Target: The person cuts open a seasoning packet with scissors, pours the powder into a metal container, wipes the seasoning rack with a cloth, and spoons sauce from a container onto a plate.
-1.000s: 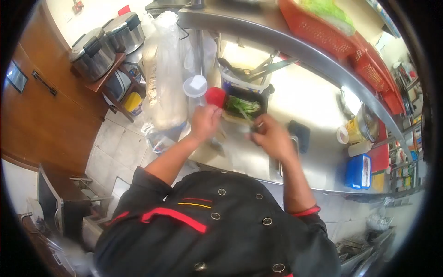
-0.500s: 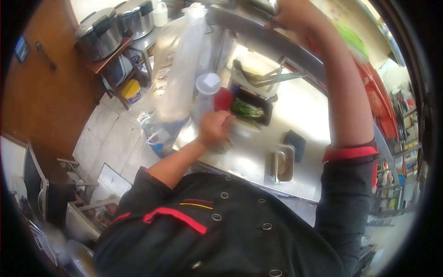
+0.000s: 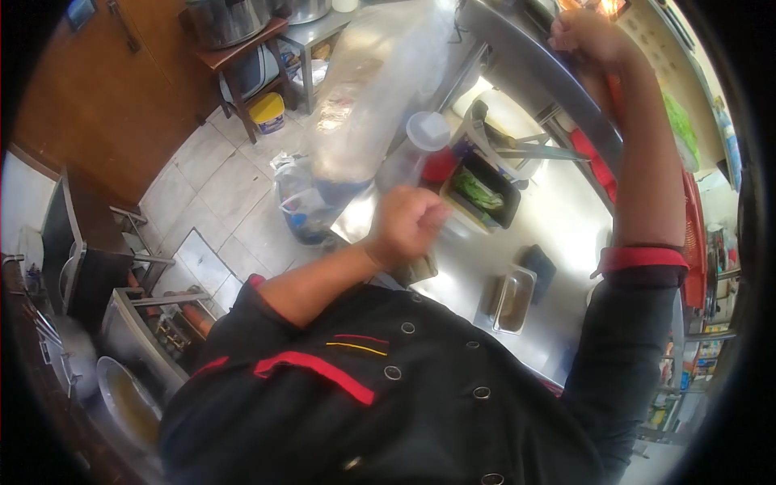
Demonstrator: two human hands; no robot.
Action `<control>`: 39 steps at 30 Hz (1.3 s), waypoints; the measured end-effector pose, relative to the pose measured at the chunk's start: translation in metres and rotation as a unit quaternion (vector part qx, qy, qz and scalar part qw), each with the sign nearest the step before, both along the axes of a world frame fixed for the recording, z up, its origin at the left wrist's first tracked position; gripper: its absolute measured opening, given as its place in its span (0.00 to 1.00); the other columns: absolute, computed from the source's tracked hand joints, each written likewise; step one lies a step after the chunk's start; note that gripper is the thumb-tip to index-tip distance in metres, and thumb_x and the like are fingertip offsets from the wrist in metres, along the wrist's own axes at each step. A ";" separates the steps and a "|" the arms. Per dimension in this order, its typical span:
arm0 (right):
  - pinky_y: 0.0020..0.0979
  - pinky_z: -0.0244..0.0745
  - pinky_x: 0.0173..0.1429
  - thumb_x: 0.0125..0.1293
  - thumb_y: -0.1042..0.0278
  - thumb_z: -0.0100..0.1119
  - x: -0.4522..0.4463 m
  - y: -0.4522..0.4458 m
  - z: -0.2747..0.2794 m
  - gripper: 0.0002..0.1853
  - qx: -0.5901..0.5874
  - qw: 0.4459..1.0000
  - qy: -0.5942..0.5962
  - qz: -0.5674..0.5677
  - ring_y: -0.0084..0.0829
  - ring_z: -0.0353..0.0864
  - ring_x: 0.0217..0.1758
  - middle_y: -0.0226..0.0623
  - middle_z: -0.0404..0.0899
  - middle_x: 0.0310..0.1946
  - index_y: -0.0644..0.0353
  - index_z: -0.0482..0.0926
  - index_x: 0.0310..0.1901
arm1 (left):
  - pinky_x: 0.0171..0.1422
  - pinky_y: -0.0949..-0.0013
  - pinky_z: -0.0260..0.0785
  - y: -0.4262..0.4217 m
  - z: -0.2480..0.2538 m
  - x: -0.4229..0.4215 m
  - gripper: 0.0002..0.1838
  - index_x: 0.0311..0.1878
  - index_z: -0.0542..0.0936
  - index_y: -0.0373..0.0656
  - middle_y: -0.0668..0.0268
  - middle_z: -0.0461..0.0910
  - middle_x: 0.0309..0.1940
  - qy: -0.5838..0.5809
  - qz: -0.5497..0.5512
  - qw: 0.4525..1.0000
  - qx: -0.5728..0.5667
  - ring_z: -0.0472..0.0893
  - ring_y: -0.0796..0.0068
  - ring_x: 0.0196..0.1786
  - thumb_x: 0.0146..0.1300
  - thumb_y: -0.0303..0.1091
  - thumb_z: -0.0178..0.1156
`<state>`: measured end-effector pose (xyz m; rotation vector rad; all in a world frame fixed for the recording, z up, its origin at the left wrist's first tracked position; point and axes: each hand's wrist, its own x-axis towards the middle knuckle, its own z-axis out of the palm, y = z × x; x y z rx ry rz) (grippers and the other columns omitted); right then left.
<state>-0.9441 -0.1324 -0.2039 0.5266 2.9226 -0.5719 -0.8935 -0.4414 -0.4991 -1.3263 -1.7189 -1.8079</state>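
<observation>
Right hand [image 3: 590, 36] has gone from down by the leafy greens [image 3: 477, 190] a second ago to way up at the raised shelf [image 3: 558, 69], and the whole view has swung round with it. Left hand [image 3: 410, 226] is pretty much where it was, low over the counter [image 3: 453, 279].

My read is that the step is a one-armed reach up to that shelf. To do it well, I'd keep the elbow high so the forearm doesn't brush the lettuce [image 3: 681, 129], which sits just beside it on the right. I'd also park the left hand so it doesn't knock the clear container [image 3: 404, 158] just beyond it. Slow beats fast here imo.

Hands: the left one is curled up, fingers folded in like a loose fist. Can't tell if it's pinching anything, since whatever is under it is mostly hidden. Fingers on the right look bent, but it's too close to the frame's edge to say if they grip something or just touch the shelf.

Greens are in the black tub [image 3: 507, 200], just past the left hand and a bit right of it. Metal pan [image 3: 514, 301] sits further right of that hand, nearer the body.
</observation>
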 end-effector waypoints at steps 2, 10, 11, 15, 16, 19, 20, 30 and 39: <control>0.33 0.69 0.35 0.60 0.64 0.63 0.002 -0.009 0.003 0.07 0.016 0.999 -0.017 -0.030 0.30 0.73 0.28 0.36 0.76 0.26 0.56 0.79 0.29 | 0.33 0.57 0.67 -0.005 0.005 -0.003 0.04 0.34 0.78 0.43 0.60 0.79 0.27 -0.001 -0.004 1.000 -0.019 0.76 0.55 0.28 0.61 0.31 0.64; 0.19 0.66 0.31 0.65 0.58 0.65 0.132 -0.140 -0.089 0.11 -0.288 0.894 0.340 -0.055 0.14 0.72 0.26 0.22 0.75 0.23 0.56 0.80 0.38 | 0.32 0.65 0.68 -0.020 0.044 -0.022 0.06 0.35 0.77 0.41 0.60 0.77 0.24 -0.044 0.029 0.998 0.031 0.75 0.62 0.25 0.64 0.31 0.64; 0.19 0.69 0.32 0.65 0.58 0.65 0.140 -0.146 -0.125 0.11 -0.355 0.897 0.257 -0.062 0.15 0.75 0.28 0.24 0.78 0.26 0.56 0.81 0.41 | 0.33 0.62 0.68 -0.021 0.052 -0.024 0.06 0.35 0.77 0.42 0.59 0.77 0.24 -0.061 0.024 0.997 0.036 0.74 0.57 0.24 0.63 0.31 0.64; 0.26 0.75 0.36 0.70 0.40 0.54 0.129 -0.163 -0.314 0.28 -0.573 0.805 0.094 -0.120 0.24 0.79 0.33 0.32 0.81 0.38 0.61 0.77 0.50 | 0.33 0.70 0.68 -0.014 0.077 -0.024 0.07 0.36 0.77 0.41 0.64 0.78 0.24 -0.050 0.036 0.996 0.060 0.74 0.70 0.24 0.66 0.32 0.63; 0.27 0.76 0.37 0.70 0.35 0.49 0.127 -0.175 -0.349 0.33 -0.679 0.712 0.092 -0.153 0.28 0.81 0.34 0.35 0.81 0.41 0.63 0.76 0.53 | 0.32 0.74 0.66 -0.009 0.080 -0.024 0.07 0.38 0.75 0.39 0.69 0.76 0.25 -0.081 -0.014 0.992 0.091 0.71 0.78 0.25 0.69 0.32 0.59; 0.32 0.78 0.40 0.71 0.31 0.42 0.131 -0.204 -0.353 0.38 -0.769 0.630 0.079 -0.072 0.37 0.83 0.38 0.44 0.80 0.47 0.64 0.72 0.58 | 0.32 0.80 0.62 0.003 0.079 -0.022 0.07 0.42 0.73 0.38 0.74 0.73 0.28 -0.131 -0.083 0.980 0.127 0.68 0.88 0.27 0.73 0.32 0.55; 0.35 0.79 0.41 0.71 0.31 0.39 0.129 -0.208 -0.361 0.38 -0.853 0.521 0.022 -0.017 0.38 0.83 0.40 0.46 0.80 0.48 0.64 0.70 0.61 | 0.32 0.81 0.61 0.006 0.077 -0.020 0.06 0.42 0.73 0.38 0.74 0.73 0.29 -0.155 -0.094 0.974 0.134 0.67 0.89 0.27 0.74 0.32 0.54; 0.36 0.70 0.29 0.67 0.28 0.44 0.157 -0.205 -0.369 0.35 -0.857 0.317 0.092 -0.397 0.37 0.80 0.31 0.41 0.80 0.35 0.56 0.74 0.55 | 0.30 0.81 0.61 -0.007 0.036 -0.034 0.09 0.43 0.72 0.39 0.73 0.72 0.27 -0.237 -0.073 0.963 0.102 0.67 0.88 0.26 0.75 0.35 0.51; 0.34 0.68 0.29 0.67 0.34 0.50 0.270 -0.149 -0.408 0.32 -0.929 0.216 0.259 -0.151 0.32 0.71 0.28 0.38 0.74 0.31 0.58 0.74 0.53 | 0.47 0.60 0.72 -0.138 -0.204 -0.145 0.17 0.45 0.81 0.37 0.54 0.82 0.33 -0.330 0.293 0.829 -0.343 0.82 0.60 0.38 0.71 0.43 0.53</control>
